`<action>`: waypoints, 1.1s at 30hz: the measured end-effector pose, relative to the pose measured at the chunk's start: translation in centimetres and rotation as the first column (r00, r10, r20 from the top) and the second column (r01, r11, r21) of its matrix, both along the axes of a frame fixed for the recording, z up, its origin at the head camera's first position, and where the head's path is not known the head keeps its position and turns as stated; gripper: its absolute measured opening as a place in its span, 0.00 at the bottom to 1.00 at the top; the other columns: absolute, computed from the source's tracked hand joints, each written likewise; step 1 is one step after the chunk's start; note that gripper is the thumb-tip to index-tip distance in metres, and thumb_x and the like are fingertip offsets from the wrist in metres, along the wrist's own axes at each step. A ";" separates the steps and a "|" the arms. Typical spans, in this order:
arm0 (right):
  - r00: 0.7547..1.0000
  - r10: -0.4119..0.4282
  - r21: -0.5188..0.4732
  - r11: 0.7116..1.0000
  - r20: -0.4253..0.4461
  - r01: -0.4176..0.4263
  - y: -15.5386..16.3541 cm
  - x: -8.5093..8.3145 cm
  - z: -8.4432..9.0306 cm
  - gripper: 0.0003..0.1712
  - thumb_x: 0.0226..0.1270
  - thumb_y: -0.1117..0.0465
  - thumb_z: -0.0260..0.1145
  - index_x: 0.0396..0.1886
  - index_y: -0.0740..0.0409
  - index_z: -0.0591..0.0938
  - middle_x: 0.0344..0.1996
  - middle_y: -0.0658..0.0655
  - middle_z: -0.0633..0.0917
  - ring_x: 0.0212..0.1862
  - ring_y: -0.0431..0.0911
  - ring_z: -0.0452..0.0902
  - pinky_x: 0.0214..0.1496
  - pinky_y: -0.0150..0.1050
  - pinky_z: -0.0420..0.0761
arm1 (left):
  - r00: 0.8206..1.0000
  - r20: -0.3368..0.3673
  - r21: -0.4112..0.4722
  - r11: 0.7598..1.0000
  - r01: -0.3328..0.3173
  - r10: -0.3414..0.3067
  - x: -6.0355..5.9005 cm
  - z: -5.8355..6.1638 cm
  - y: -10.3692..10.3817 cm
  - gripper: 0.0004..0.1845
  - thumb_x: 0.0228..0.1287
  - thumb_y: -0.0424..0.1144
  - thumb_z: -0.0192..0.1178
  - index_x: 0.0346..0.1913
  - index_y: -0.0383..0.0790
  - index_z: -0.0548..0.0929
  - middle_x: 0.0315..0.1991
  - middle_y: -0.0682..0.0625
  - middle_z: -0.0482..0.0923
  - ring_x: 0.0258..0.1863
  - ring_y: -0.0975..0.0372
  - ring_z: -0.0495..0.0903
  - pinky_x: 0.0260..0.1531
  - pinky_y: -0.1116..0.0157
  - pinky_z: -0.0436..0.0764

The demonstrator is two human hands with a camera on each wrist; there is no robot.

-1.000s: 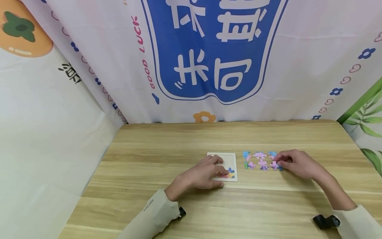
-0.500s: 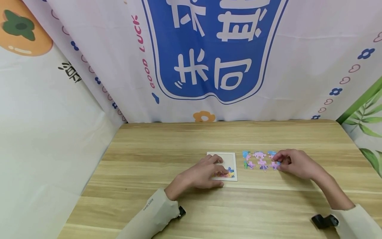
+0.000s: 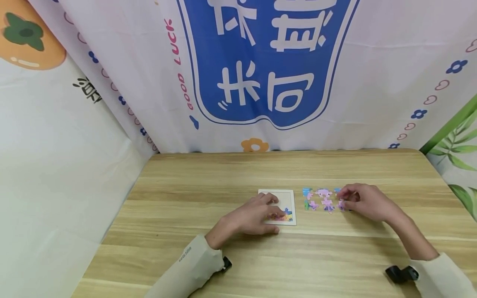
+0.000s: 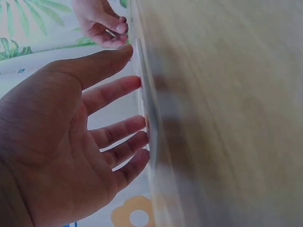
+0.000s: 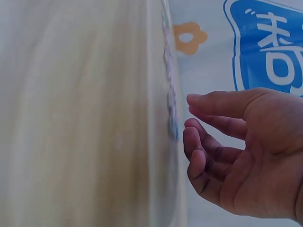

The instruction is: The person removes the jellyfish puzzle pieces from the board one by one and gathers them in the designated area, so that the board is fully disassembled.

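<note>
A shallow white puzzle tray [image 3: 293,203] lies flat mid-table, with colourful pieces fitted along its lower part. My left hand [image 3: 253,215] rests over it; in the left wrist view the spread fingertips meet the tray's edge [image 4: 152,113], thumb apart. To the tray's right, loose jigsaw pieces, among them a pink one with a face [image 3: 324,193], lie grouped in two rows. Over the rightmost pieces hovers my right hand [image 3: 367,203], partly hiding them. The right wrist view shows its fingers loosely bent, a gap between thumb and fingers, nothing held, and the pieces [image 5: 171,71] beyond the fingertips.
The wood-grain table [image 3: 208,178] runs back to a printed cloth [image 3: 380,82] with a blue sign. A second pale cloth [image 3: 56,165] hangs on the left. Black wrist cameras [image 3: 401,274] sit below both sleeves.
My right hand has shifted slightly left and up, its fingertips now covering more of the rightmost pieces. The left hand and tray stay in place.
</note>
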State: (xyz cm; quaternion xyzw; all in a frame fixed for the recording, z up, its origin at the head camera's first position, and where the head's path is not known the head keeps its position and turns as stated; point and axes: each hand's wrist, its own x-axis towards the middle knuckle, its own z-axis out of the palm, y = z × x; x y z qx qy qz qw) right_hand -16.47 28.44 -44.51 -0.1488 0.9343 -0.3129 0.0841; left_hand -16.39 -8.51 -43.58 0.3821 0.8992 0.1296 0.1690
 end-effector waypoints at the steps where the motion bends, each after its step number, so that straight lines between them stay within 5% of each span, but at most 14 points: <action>1: 1.000 0.006 -0.007 1.000 -0.005 -0.006 -0.3 0.0 0.1 0.08 0.70 0.65 0.74 0.47 0.59 0.89 0.38 0.51 0.89 0.38 0.41 0.78 0.36 0.33 0.77 | 1.000 0.002 -0.002 1.000 0.000 0.000 0.0 0.1 0.0 0.25 0.75 0.54 0.68 0.70 0.54 0.84 0.77 0.48 0.70 0.78 0.54 0.68 0.85 0.46 0.56; 9: 0.997 0.072 -0.069 0.995 0.018 -0.071 -4.3 -0.6 1.3 0.10 0.72 0.65 0.72 0.50 0.61 0.89 0.41 0.54 0.90 0.40 0.42 0.81 0.36 0.33 0.80 | 0.997 -0.033 0.031 0.997 -0.073 0.074 0.5 1.6 -1.6 0.23 0.77 0.51 0.67 0.69 0.49 0.85 0.78 0.45 0.69 0.78 0.53 0.70 0.75 0.53 0.75; 21: 0.988 0.155 -0.133 0.979 0.022 -0.151 -8.9 -1.5 1.7 0.10 0.71 0.66 0.72 0.49 0.62 0.89 0.39 0.52 0.89 0.38 0.40 0.81 0.37 0.32 0.81 | 0.997 -0.041 0.046 0.997 -0.067 0.069 1.9 0.1 -5.0 0.22 0.78 0.52 0.66 0.68 0.50 0.85 0.75 0.44 0.72 0.75 0.51 0.72 0.73 0.51 0.77; 33: 0.975 0.217 -0.128 0.969 0.047 -0.210 -12.2 -1.8 1.1 0.09 0.70 0.66 0.71 0.48 0.59 0.89 0.40 0.51 0.88 0.37 0.40 0.79 0.43 0.35 0.80 | 0.999 -0.017 -0.004 1.000 -0.030 0.030 2.7 0.7 -4.8 0.22 0.77 0.52 0.67 0.67 0.49 0.87 0.76 0.45 0.73 0.75 0.52 0.73 0.74 0.50 0.76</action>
